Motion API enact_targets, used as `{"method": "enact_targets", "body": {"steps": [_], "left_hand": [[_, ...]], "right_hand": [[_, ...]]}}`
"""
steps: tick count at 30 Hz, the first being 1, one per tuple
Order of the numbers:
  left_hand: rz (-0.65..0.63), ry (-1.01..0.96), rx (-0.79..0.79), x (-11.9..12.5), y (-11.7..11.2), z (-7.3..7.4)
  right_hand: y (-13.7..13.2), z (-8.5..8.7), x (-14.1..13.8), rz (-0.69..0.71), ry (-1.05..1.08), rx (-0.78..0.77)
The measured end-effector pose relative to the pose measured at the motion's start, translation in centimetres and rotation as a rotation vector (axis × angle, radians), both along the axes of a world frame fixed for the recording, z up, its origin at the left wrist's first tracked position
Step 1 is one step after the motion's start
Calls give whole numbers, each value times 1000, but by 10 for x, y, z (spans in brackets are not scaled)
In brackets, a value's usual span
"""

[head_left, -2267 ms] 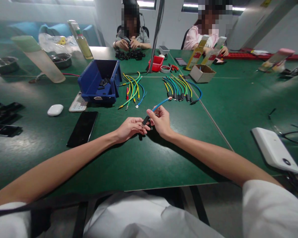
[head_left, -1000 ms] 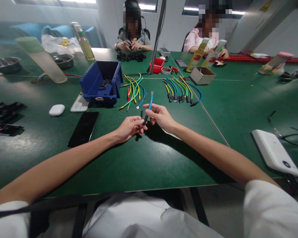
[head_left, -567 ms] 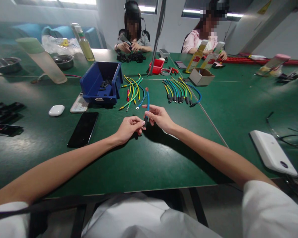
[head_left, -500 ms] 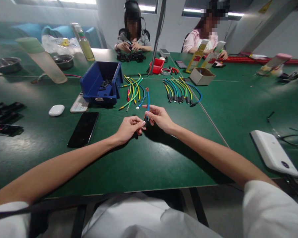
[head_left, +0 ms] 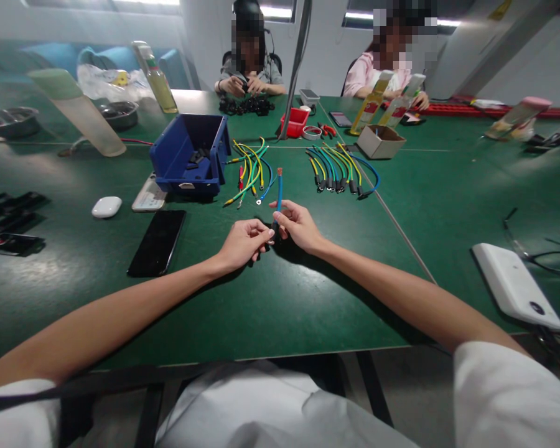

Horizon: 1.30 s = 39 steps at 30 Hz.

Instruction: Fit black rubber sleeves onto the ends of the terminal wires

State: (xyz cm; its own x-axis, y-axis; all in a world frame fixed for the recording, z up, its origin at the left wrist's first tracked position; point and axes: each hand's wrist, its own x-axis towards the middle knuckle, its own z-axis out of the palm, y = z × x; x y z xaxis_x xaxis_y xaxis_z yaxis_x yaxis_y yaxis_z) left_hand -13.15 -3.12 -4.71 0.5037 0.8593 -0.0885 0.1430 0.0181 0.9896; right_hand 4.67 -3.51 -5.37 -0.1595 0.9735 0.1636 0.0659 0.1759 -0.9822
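My right hand [head_left: 297, 225] pinches a short blue wire [head_left: 279, 188] near its lower end, and the wire stands almost upright with a copper lug on top. My left hand [head_left: 243, 242] is closed at the wire's bottom end, fingertips on a small black piece that I cannot make out clearly. Both hands meet just above the green table [head_left: 261, 305]. Behind them lies a loose pile of yellow, green and blue wires [head_left: 249, 169]. To its right is a neat row of wires with black ends [head_left: 338, 168].
A blue bin [head_left: 189, 154] with black parts stands at the back left, a black phone [head_left: 156, 241] and a white case [head_left: 106, 206] nearer. A white device [head_left: 516, 283] lies at right. A cardboard box [head_left: 380, 140] and red tray [head_left: 295, 122] sit farther back. Two people work across the table.
The blue wire has swung from pointing right toward the row of wires to standing nearly upright. Both hands have stayed together at its lower end, hardly shifting.
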Motion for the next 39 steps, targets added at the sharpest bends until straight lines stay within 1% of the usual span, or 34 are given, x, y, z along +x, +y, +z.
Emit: {"method": "enact_targets", "body": {"steps": [6, 10, 14, 19, 28, 34, 39], "left_hand": [[-20, 22, 41, 1, 0, -1], [-33, 18, 36, 1, 0, 0], [-41, 7, 24, 1, 0, 1], [-49, -5, 35, 1, 1, 0], [-38, -38, 21, 1, 1, -4], [-32, -36, 23, 1, 0, -3], [-10, -44, 47, 2, 0, -4]], "right_hand": [[-3, 0, -2, -58, -38, 47], [-4, 0, -3, -95, -67, 56], [-7, 1, -5, -151, -132, 111], [-11, 2, -7, -185, -180, 166], [-8, -3, -5, -184, -235, 170], [-8, -2, -4, -176, -255, 174], [-9, -1, -6, -216, -306, 222]]}}
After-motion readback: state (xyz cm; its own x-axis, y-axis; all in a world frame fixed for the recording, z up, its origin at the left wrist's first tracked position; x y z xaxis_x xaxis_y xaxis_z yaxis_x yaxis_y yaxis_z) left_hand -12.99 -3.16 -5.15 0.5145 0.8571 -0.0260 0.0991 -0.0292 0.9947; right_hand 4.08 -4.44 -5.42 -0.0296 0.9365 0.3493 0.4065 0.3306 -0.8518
